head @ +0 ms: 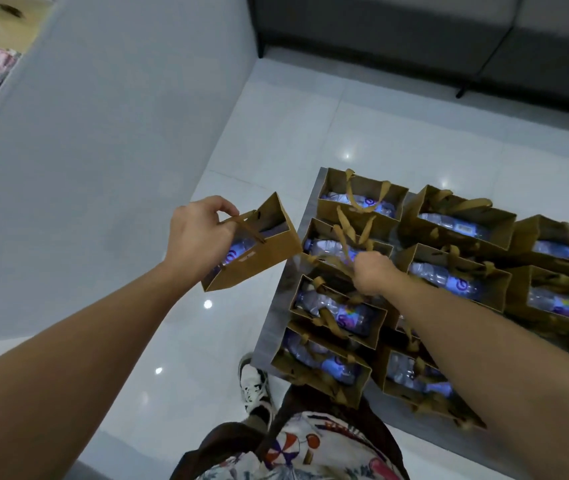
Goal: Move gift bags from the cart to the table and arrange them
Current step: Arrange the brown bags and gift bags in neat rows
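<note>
One gift bag (259, 251) hangs tilted from the left hand (200, 233) pinching its handles; right hand (373, 273) grips cart-bag handles (345, 237).

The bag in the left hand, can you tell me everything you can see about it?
The bag is a small brown gift bag that looks like paper, with flat ribbon-like brown handles. The left hand pinches those handles and holds it tilted in the air above the shiny floor, just left of the cart. Its top is open, and a clear plastic bottle with a blue-purple label lies inside. It seems close to the nearest bags on the cart, but I cannot tell whether it touches them.
</note>
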`<state>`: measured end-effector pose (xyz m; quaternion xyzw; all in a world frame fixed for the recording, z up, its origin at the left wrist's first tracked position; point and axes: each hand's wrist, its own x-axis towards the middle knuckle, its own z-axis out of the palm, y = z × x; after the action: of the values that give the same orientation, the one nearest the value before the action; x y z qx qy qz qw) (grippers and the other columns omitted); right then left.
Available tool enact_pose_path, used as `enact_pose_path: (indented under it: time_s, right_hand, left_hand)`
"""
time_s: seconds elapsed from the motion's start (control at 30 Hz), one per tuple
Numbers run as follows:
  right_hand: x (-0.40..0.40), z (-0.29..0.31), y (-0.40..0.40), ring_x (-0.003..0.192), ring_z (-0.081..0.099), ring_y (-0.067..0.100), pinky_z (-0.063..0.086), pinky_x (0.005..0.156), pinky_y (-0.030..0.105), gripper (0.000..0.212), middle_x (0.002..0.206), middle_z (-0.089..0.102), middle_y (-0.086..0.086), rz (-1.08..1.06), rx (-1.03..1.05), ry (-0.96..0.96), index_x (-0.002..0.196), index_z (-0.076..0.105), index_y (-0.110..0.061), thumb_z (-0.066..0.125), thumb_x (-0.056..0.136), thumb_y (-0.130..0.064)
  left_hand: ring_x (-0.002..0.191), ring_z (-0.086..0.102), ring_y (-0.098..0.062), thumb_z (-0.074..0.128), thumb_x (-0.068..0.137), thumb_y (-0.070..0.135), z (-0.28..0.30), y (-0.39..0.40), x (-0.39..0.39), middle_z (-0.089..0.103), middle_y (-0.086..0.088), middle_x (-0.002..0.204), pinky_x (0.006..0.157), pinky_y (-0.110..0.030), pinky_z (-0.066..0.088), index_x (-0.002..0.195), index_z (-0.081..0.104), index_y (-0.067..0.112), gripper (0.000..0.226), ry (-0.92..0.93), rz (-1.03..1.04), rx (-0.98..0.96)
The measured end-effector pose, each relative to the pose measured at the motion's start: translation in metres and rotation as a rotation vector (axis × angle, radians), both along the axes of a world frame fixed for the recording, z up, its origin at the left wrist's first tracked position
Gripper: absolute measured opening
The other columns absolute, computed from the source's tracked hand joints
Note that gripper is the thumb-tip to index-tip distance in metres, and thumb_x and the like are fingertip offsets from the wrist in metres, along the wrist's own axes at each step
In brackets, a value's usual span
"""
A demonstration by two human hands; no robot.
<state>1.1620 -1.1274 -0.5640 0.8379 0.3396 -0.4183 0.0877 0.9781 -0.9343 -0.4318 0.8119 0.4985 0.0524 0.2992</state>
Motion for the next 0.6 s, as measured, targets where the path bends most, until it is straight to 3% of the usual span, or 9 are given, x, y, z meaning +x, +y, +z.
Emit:
enact_pose_path:
  time_s: [0.07, 0.17, 0.27, 0.37, 0.47, 0.6]
  right_hand:
    - [0.001, 0.004, -0.005, 0.094, 0.063, 0.026, 0.052, 0.073, 0.034, 0.011, 0.095, 0.063, 0.007, -0.204, 0.129, 0.037, 0.092, 0.063, -0.01, 0.063, 0.097, -0.02]
    - [-0.002, 0.018, -0.011, 0.098, 0.065, 0.024, 0.055, 0.086, 0.039, 0.018, 0.099, 0.068, 0.006, -0.525, 0.32, 0.063, 0.106, 0.071, -0.013, 0.063, 0.099, -0.027]
    - [-0.007, 0.042, -0.012, 0.095, 0.064, 0.02, 0.051, 0.082, 0.035, 0.016, 0.101, 0.068, 0.003, -0.777, 0.437, 0.149, 0.101, 0.073, -0.018, 0.066, 0.096, -0.032]
    - [-0.012, 0.071, -0.018, 0.089, 0.066, 0.021, 0.053, 0.082, 0.039, 0.024, 0.093, 0.069, 0.008, -0.834, 0.52, 0.111, 0.089, 0.074, -0.011, 0.074, 0.09, -0.035]
    - [-0.024, 0.108, -0.024, 0.075, 0.061, 0.021, 0.048, 0.07, 0.035, 0.033, 0.077, 0.063, 0.009, -0.881, 0.636, 0.037, 0.083, 0.066, 0.0, 0.072, 0.092, -0.032]
    - [-0.037, 0.157, -0.035, 0.063, 0.051, 0.019, 0.046, 0.066, 0.033, 0.038, 0.066, 0.049, 0.009, -0.905, 0.811, -0.092, 0.069, 0.056, -0.009, 0.071, 0.092, -0.035]
  left_hand:
    - [0.062, 0.059, -0.015, 0.067, 0.09, 0.017, 0.005, 0.001, -0.002, 0.058, 0.006, 0.06, 0.061, -0.029, 0.052, 0.091, 0.072, 0.025, 0.009, 0.0, -0.035, -0.002]
    - [0.065, 0.06, -0.015, 0.065, 0.089, 0.019, 0.013, 0.002, -0.006, 0.058, 0.009, 0.062, 0.065, -0.029, 0.053, 0.091, 0.072, 0.026, 0.01, -0.032, -0.081, -0.011]
    - [0.063, 0.059, -0.014, 0.062, 0.088, 0.019, 0.019, 0.01, -0.013, 0.059, 0.008, 0.06, 0.065, -0.031, 0.054, 0.091, 0.072, 0.027, 0.013, -0.069, -0.106, -0.003]
    - [0.052, 0.054, -0.014, 0.06, 0.089, 0.016, 0.029, 0.016, -0.019, 0.057, 0.006, 0.055, 0.055, -0.027, 0.047, 0.091, 0.071, 0.026, 0.015, -0.108, -0.137, -0.005]
    - [0.05, 0.052, -0.012, 0.062, 0.09, 0.016, 0.044, 0.018, -0.022, 0.055, 0.008, 0.056, 0.052, -0.024, 0.041, 0.092, 0.072, 0.025, 0.014, -0.153, -0.192, 0.015]
    - [0.063, 0.057, -0.009, 0.063, 0.093, 0.021, 0.064, 0.014, -0.021, 0.06, 0.011, 0.068, 0.053, -0.018, 0.037, 0.096, 0.072, 0.027, 0.011, -0.173, -0.29, 0.077]
